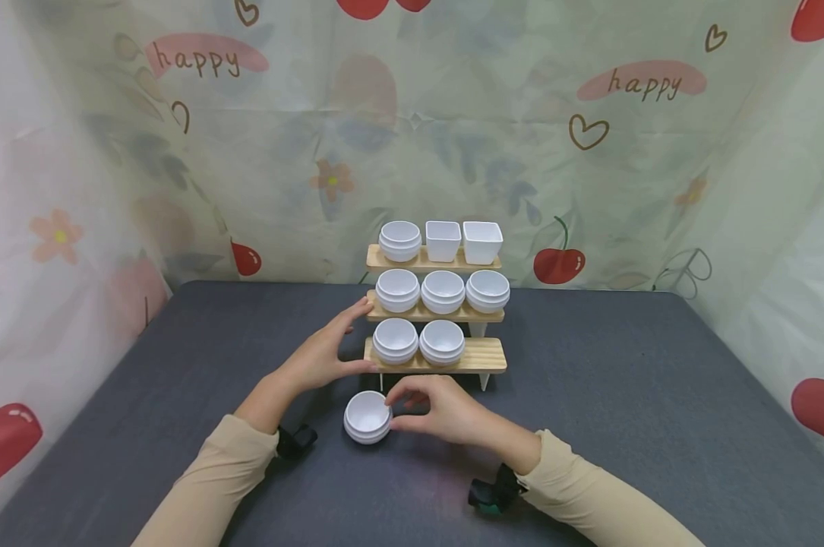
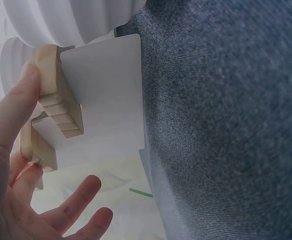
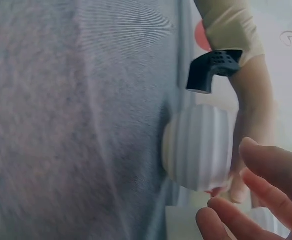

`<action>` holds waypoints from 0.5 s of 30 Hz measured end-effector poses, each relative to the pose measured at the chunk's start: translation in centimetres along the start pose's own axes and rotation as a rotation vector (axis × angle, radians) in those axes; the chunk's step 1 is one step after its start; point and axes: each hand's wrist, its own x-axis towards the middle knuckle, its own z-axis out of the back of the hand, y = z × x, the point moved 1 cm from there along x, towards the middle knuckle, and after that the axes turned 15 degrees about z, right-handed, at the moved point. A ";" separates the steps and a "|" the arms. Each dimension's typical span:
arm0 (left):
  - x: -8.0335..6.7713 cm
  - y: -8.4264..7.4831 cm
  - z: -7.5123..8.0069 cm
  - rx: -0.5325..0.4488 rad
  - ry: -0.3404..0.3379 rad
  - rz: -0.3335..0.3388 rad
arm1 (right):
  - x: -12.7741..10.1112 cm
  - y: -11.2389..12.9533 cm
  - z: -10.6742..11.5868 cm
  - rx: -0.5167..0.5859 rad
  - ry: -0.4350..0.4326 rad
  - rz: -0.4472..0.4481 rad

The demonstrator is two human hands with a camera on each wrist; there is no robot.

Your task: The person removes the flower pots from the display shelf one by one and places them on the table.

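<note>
A three-tier wooden rack (image 1: pixel 483 355) stands on the grey table and carries white bowls. My left hand (image 1: pixel 346 342) is at its left end with straight fingers; the thumb (image 2: pixel 15 105) lies against the end of a wooden shelf (image 2: pixel 60 107) and the fingers reach up towards the middle shelf. A single white ribbed bowl (image 1: pixel 367 416) sits on the table in front of the rack. My right hand (image 1: pixel 401 410) is right beside it, its loosely bent fingers (image 3: pixel 271 165) at the bowl's (image 3: pixel 198 150) right side without closing round it.
The bottom shelf holds two round bowls with a bare spot at its right end, the middle shelf three. The top shelf holds one round bowl and two square cups (image 1: pixel 483 241). Grey cloth (image 1: pixel 623 395) covers the table, and a printed curtain (image 1: pixel 589 152) hangs close behind and at both sides.
</note>
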 end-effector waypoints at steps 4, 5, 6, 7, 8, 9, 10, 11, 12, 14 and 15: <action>0.0 0.0 0.0 0.000 0.000 0.000 | -0.4 0.4 0.9 0.018 -0.034 -0.012; 0.0 -0.1 0.0 -0.001 -0.001 -0.001 | -0.5 0.4 1.1 0.024 -0.042 -0.016; 0.0 -0.1 0.0 -0.001 -0.002 -0.002 | -0.6 0.5 1.3 0.027 -0.050 -0.021; 0.0 -0.1 0.0 -0.001 -0.003 -0.003 | -0.7 0.5 1.5 0.026 -0.058 -0.025; 0.0 -0.1 0.0 -0.002 -0.004 -0.004 | -0.8 0.5 1.7 0.023 -0.068 -0.027; 0.0 -0.1 0.0 -0.002 -0.002 -0.004 | -0.9 0.6 1.9 0.024 -0.077 -0.032; 0.0 -0.1 0.0 -0.004 0.000 -0.004 | -1.0 0.6 2.1 0.024 -0.088 -0.037; 0.0 -0.1 0.0 -0.006 0.001 -0.003 | -1.1 0.6 2.3 0.020 -0.098 -0.043; 0.0 -0.1 0.0 -0.008 0.003 -0.001 | -1.2 0.6 2.5 0.012 -0.109 -0.047; 0.0 -0.1 0.0 -0.011 0.008 0.003 | -1.4 0.6 2.9 -0.002 -0.128 -0.058; 0.0 -0.1 0.0 -0.012 0.010 0.005 | -1.5 0.7 3.1 -0.005 -0.139 -0.065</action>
